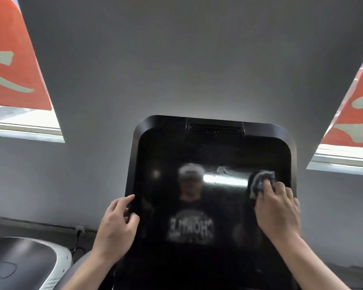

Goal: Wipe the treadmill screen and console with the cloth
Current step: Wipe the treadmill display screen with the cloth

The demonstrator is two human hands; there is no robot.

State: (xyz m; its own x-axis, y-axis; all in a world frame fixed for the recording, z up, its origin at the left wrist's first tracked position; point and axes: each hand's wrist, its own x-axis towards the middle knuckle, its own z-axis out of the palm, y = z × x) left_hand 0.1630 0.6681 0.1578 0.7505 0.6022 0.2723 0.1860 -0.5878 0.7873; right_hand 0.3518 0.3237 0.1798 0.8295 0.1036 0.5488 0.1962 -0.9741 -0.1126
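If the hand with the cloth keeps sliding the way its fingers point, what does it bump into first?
The right hand points up and left across the screen, with the cloth leading. Only bare glass lies ahead, so the screen's raised top frame probably comes first.

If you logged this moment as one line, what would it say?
step: wiping | right hand: presses cloth on screen, right side | left hand: grips screen's left edge

Dim, soft-focus frame; window (25, 126) daylight glares on the screen (224, 181); edges warp.
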